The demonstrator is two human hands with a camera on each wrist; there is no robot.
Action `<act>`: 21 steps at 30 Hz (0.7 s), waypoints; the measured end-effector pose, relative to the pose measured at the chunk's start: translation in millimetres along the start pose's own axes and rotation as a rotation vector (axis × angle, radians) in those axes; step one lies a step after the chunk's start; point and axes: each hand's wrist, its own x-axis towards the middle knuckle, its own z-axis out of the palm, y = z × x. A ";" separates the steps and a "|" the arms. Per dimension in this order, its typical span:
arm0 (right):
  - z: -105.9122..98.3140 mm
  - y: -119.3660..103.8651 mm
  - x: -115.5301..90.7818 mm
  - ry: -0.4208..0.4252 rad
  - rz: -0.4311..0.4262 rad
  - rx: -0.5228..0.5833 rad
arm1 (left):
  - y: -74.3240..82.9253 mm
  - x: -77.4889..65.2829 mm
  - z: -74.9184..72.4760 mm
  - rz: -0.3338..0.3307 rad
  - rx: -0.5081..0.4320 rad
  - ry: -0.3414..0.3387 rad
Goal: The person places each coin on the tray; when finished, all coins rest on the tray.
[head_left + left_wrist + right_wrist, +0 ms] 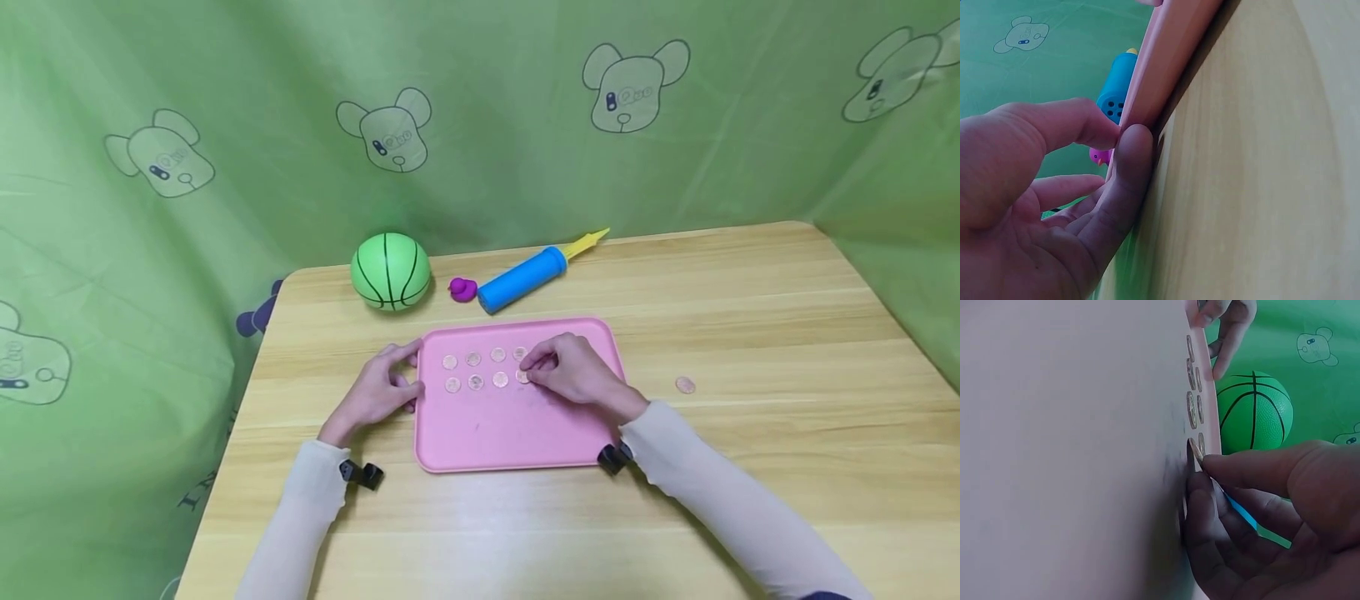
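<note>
A pink tray (495, 437) lies on the table, with several round coins (476, 382) set out in two rows in its far left part. My right hand (573, 368) is over the tray and pinches a coin (1197, 450) between thumb and fingertips. That coin is tilted at the right end of the nearer row, its lower edge close to the tray floor. At the tray's left side, my left hand (375, 392) holds the rim, thumb and a finger against its wall in the left wrist view. One more coin (686, 385) lies on the table right of the tray.
Behind the tray stand a green ball (391, 272) with black lines, a small purple duck (462, 289) and a blue hand pump (522, 280) with a yellow nozzle. A green printed cloth (495, 183) hangs behind the wooden table (757, 325).
</note>
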 end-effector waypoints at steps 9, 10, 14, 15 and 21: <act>-8.2 0.0 -2.7 -0.019 -0.021 -0.008 | 0.8 0.2 1.1 0.001 0.008 0.002; -11.1 0.8 -3.2 -0.017 -0.017 -0.001 | 0.8 0.7 1.4 0.002 0.011 0.003; -28.1 1.7 -9.1 -0.003 0.040 0.055 | 0.7 1.6 1.6 0.006 0.018 0.000; -33.0 2.0 -11.2 -0.002 0.058 0.068 | 0.5 1.6 1.5 0.008 0.018 -0.001; -54.8 6.9 -23.1 -0.005 0.087 0.076 | -1.4 0.7 0.4 0.003 0.011 0.004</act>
